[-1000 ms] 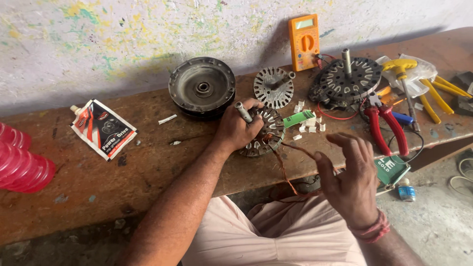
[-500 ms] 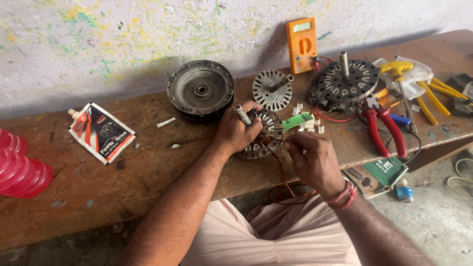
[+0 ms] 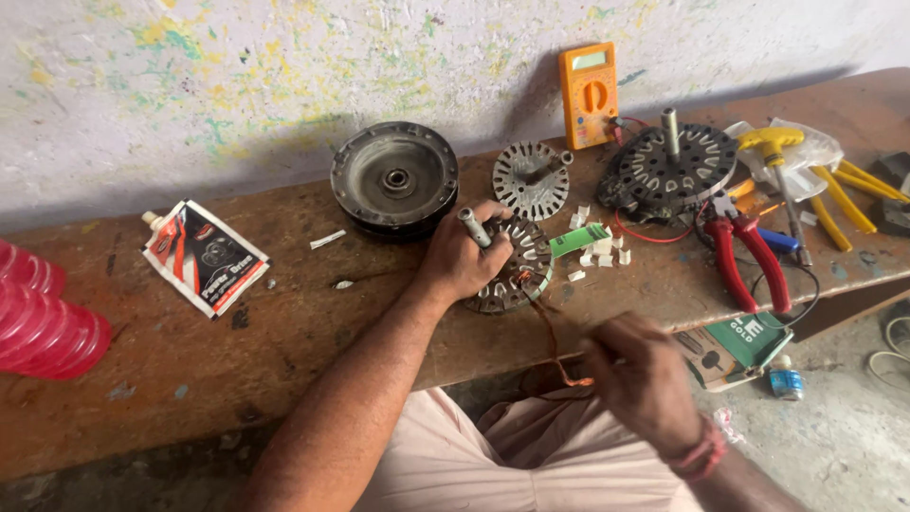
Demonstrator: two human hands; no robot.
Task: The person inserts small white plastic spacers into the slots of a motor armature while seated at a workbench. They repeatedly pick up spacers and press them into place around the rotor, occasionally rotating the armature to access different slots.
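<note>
My left hand [image 3: 462, 258] grips a round slotted fan stator [image 3: 512, 270] with a steel shaft [image 3: 473, 226], holding it on the wooden bench [image 3: 284, 332]. A thin copper wire [image 3: 553, 334] runs from the stator down to my right hand [image 3: 643, 379], which is blurred and pinched shut on the wire below the bench's front edge. A green strip [image 3: 578, 237] sticks out of the stator on its right side.
A dark round motor cover [image 3: 394, 180], a bare slotted core [image 3: 531, 180], a second stator with shaft [image 3: 675, 166], an orange multimeter [image 3: 588, 93], red-handled pliers [image 3: 744, 261], yellow-handled tools [image 3: 825, 185], white paper bits [image 3: 597, 251], a glue pouch [image 3: 204, 256] and red plastic stools [image 3: 43, 322] are around.
My right hand went from open in the air to the stator, then pulled back down toward me, drawing the copper wire out. The left hand kept its hold.
</note>
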